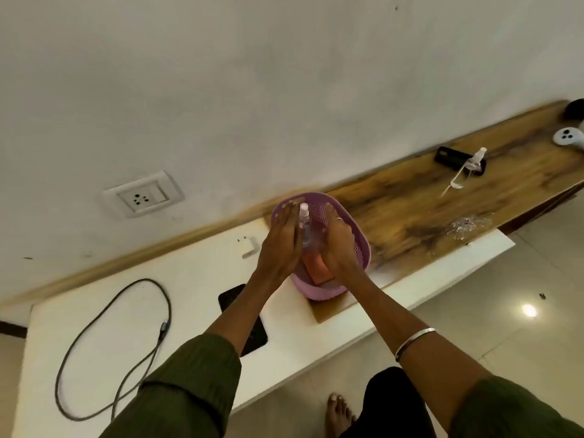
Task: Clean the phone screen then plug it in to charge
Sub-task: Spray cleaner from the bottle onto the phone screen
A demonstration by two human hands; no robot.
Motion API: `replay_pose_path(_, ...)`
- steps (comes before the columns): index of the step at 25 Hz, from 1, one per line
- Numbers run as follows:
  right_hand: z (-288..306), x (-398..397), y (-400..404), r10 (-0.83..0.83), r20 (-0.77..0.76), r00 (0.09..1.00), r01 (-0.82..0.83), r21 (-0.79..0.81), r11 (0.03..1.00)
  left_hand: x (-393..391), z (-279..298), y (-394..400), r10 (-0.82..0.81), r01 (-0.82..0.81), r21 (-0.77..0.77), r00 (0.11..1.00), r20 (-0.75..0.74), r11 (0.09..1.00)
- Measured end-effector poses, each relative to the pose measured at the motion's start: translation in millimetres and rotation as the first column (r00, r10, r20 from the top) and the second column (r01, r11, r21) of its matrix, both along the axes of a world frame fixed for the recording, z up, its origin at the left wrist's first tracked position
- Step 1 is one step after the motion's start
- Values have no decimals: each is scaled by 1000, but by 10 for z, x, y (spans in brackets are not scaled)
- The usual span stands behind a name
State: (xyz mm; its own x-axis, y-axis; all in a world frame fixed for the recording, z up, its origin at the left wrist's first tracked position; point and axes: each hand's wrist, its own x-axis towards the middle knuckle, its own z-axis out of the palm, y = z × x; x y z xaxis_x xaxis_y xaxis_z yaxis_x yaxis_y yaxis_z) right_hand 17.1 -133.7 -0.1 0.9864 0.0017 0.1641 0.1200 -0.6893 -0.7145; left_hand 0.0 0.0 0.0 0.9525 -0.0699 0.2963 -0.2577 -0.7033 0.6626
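A purple perforated basket (360,248) stands where the white table meets the wooden counter. Inside it are a small clear spray bottle (305,224), standing upright, and an orange cloth (319,271). Both hands reach into the basket. My left hand (281,235) lies flat with its fingers stretched, against the bottle's left side. My right hand (339,245) is curled on the bottle's right side, above the cloth; its grip is hidden. A black phone (232,298) lies on the white table, partly under my left forearm.
A dark charging cable (110,343) loops on the white table (189,279), with a white charger adapter (248,246) near the wall. A wall socket (143,196) sits above. On the wooden counter (410,210): a second spray bottle (471,165), a black case (447,153), crumpled plastic (471,226), and a white controller (568,137).
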Motion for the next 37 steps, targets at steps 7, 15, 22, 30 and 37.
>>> replay_pose_path(7,-202,264,119,91,-74,993,-84,96,992,257,-144,-173,106,-112,-87,992,-74,990)
replay_pose_path(15,-45,207,113,51,80,996,-62,141,988,364,161,-208,150,-145,-184,989,16,972)
replay_pose_path(22,712,54,306,46,197,979,-85,193,978,86,956,-4,191,-122,-335,965,182,935)
replay_pose_path(30,1010,-725,1321,294,186,937,-337,272,902,-753,1393,1043,183,-99,-462,973,140,882)
replay_pose_path(37,742,-1519,1990,416,123,901,-433,295,851,-1533,1204,1656,436,-379,-580,899,-46,721)
